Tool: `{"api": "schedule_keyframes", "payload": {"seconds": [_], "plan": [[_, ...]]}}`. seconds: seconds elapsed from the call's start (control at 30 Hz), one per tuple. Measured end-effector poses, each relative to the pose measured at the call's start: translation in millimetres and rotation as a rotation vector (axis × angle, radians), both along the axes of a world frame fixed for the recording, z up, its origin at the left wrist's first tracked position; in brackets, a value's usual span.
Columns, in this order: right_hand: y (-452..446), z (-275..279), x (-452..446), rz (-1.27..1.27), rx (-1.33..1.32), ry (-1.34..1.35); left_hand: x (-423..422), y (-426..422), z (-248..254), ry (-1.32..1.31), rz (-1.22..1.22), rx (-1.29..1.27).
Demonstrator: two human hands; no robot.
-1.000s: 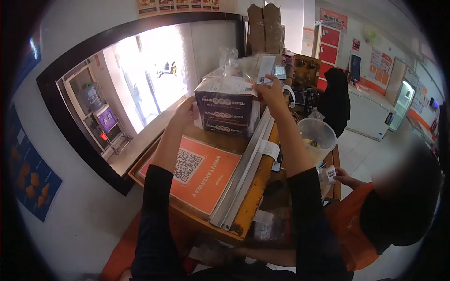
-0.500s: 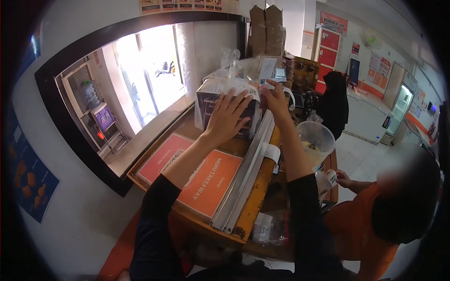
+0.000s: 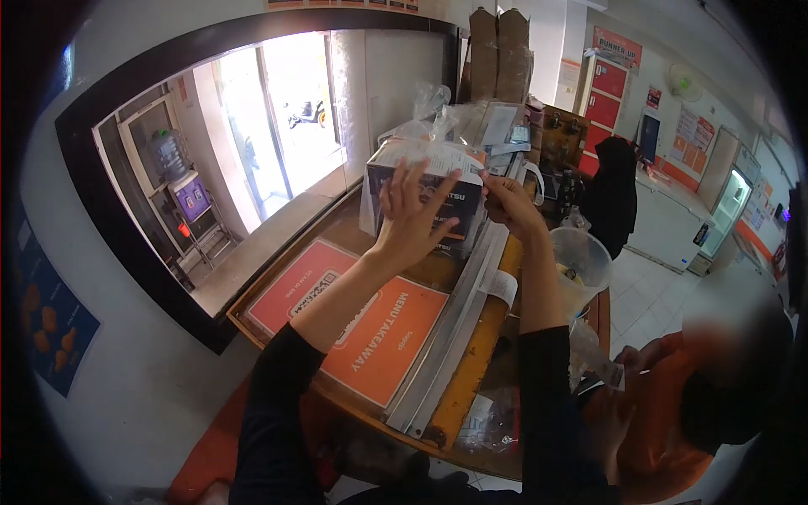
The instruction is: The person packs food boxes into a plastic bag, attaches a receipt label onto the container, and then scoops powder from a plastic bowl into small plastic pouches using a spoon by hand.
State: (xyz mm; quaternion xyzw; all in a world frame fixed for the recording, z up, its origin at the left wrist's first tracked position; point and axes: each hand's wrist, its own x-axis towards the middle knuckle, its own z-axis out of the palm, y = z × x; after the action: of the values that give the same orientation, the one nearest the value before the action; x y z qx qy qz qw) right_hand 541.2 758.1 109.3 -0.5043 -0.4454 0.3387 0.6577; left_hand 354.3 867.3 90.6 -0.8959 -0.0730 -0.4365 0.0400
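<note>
A clear plastic bag [image 3: 439,126] with a knotted top stands on the counter, wrapped round dark printed boxes [image 3: 461,204]. A white receipt [image 3: 454,160] lies across the top of the bag. My left hand [image 3: 411,210] rests against the near side of the boxes, its fingers spread and nothing in them. At the receipt's right corner, my right hand [image 3: 515,206] is closed in a pinch on the paper's edge.
Orange menu sheets [image 3: 383,337] lie on the counter, beside a metal rail [image 3: 450,353]. To the right stands a clear tub [image 3: 581,261]. A co-worker in orange [image 3: 665,412] handles something see-through close by. Another person in black [image 3: 613,198] stands farther back.
My right hand has come down the bag's right side, its fingers now closed at the receipt's corner. My left fingers have spread wider. The co-worker's hands have moved lower and nearer.
</note>
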Motion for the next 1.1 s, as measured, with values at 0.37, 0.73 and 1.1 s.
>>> {"api": "schedule_keyframes", "payload": {"seconds": [0.37,0.73,1.1], "plan": [[13.3,-40.5,-5.4,-0.328,-0.147,-0.196,-2.5,27.7,-14.0,-0.099,0.073,-0.033],[-20.9,-33.1,-80.8,-0.650,0.123,-0.822,-15.8,61.4,8.8,-0.465,0.107,-0.620],[35.2,-63.1,-75.0,-0.152,-0.093,-1.347,-4.6,133.9,-33.2,-0.115,0.220,-1.329]]}}
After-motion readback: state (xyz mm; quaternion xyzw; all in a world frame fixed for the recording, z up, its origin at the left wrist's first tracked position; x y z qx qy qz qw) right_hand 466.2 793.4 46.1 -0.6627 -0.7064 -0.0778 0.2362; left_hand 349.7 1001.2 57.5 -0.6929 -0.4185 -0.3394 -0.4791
